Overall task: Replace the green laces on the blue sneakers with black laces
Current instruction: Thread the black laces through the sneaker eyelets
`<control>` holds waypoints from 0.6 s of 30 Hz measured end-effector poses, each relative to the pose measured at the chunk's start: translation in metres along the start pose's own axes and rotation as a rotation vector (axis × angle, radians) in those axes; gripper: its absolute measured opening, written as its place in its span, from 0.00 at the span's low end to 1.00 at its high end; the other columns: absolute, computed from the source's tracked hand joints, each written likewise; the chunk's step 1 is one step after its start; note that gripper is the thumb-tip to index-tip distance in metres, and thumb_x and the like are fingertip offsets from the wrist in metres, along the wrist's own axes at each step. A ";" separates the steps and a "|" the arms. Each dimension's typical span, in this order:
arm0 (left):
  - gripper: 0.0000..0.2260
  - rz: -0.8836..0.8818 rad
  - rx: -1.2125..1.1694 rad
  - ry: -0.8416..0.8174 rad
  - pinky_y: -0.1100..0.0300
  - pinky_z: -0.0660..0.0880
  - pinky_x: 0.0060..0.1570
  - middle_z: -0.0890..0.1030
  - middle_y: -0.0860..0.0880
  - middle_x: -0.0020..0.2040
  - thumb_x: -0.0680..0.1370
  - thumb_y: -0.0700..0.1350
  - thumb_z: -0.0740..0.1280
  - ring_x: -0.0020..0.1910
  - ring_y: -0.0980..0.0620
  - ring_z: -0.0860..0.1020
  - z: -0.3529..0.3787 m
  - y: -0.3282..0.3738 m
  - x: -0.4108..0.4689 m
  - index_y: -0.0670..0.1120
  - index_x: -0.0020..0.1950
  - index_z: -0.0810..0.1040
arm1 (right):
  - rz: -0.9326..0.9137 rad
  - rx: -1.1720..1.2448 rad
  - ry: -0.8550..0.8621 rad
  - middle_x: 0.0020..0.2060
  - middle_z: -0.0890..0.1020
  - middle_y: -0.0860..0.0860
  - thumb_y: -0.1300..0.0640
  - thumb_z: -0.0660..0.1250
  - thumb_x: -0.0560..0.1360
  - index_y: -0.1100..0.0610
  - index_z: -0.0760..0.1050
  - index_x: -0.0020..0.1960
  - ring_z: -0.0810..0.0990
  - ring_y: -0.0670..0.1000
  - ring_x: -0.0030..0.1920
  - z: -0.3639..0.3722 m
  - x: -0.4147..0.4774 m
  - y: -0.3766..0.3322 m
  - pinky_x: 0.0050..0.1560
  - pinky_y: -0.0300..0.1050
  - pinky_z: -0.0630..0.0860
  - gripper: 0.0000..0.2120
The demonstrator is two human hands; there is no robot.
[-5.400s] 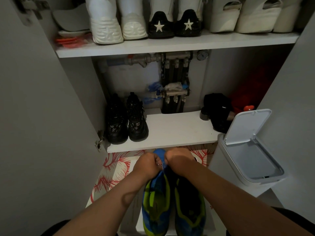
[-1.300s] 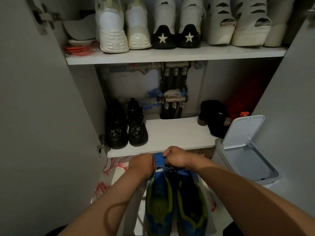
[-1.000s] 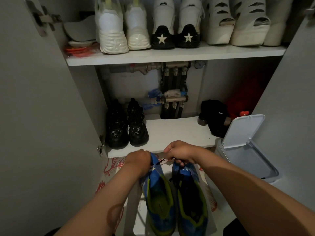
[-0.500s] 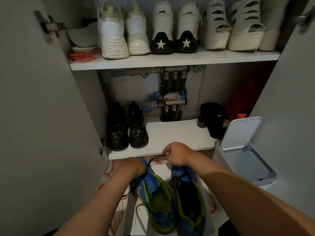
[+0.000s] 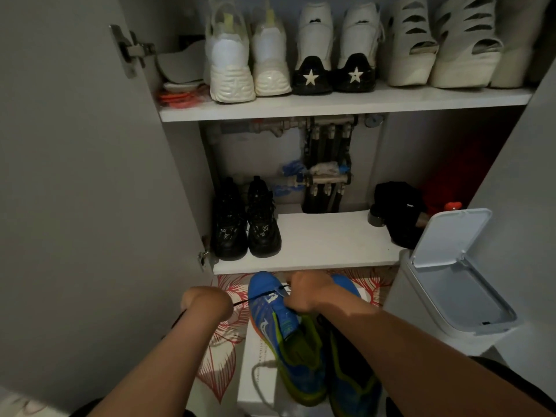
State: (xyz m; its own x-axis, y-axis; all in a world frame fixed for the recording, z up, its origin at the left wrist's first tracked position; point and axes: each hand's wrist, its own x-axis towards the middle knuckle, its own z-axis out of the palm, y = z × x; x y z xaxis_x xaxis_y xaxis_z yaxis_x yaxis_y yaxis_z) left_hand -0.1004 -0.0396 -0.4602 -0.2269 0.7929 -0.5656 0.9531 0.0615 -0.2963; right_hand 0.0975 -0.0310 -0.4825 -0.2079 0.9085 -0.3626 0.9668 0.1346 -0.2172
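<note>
Left hand [image 5: 206, 302]: grip curled round thin black lace [image 5: 243, 301], drawn taut to blue-and-green mesh sneaker [image 5: 279, 335]. Right hand [image 5: 304, 291]: grip curled on that sneaker's upper.

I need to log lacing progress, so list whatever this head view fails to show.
- Head view: the right hand covers the eyelets of the tilted blue sneaker.
- The right forearm hides the lacing of the other sneaker, and the bottom edge cuts its heel.
- One end of the black lace vanishes inside the left hand.
- The print on the white box is too small and blurred.
</note>
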 end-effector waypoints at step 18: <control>0.29 0.435 -0.393 0.148 0.54 0.70 0.63 0.69 0.44 0.73 0.76 0.46 0.65 0.69 0.43 0.71 -0.006 0.038 0.002 0.49 0.77 0.63 | 0.141 -0.119 -0.101 0.63 0.78 0.56 0.49 0.67 0.73 0.56 0.73 0.68 0.79 0.57 0.60 -0.023 -0.022 0.024 0.58 0.48 0.76 0.25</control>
State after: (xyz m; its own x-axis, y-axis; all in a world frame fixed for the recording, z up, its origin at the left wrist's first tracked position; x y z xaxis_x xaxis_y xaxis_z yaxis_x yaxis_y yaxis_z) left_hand -0.0638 -0.0319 -0.4678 0.2036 0.8697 -0.4495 0.9612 -0.0902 0.2609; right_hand 0.1291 -0.0380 -0.4588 -0.0777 0.8782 -0.4719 0.9968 0.0605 -0.0516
